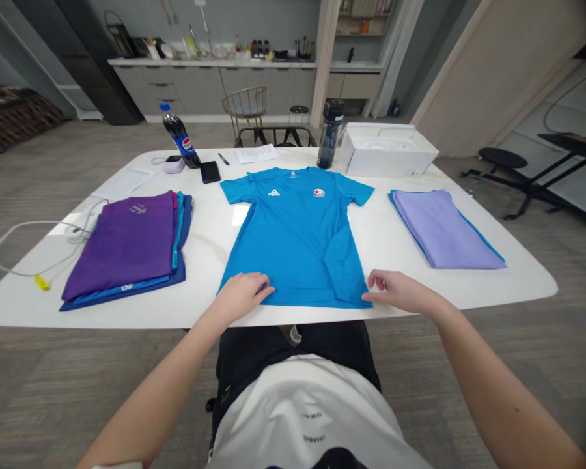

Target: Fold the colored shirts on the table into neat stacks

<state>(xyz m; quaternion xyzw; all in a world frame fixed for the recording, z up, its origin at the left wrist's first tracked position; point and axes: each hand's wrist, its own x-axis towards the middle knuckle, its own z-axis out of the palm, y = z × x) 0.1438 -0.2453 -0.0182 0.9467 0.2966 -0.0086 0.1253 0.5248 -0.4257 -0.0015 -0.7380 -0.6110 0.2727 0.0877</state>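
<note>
A blue short-sleeved T-shirt (297, 228) lies spread face up on the white table, its collar away from me and its hem along the near edge. Some creases run down its lower right part. My left hand (244, 294) rests on the left end of the hem, fingers loosely bent and thumb a little apart. At the right hem corner, my right hand (398, 290) touches the fabric with its thumb; the bent fingers stay apart from the thumb. I see no cloth lifted by either hand.
Folded purple and blue clothes (127, 244) are stacked left; a folded lavender garment (444, 228) lies right. Toward the back stand a cola bottle (180, 137), a dark water bottle (330, 133) and a white box (388, 150). A phone (209, 172) and white cable (19, 225) lie left.
</note>
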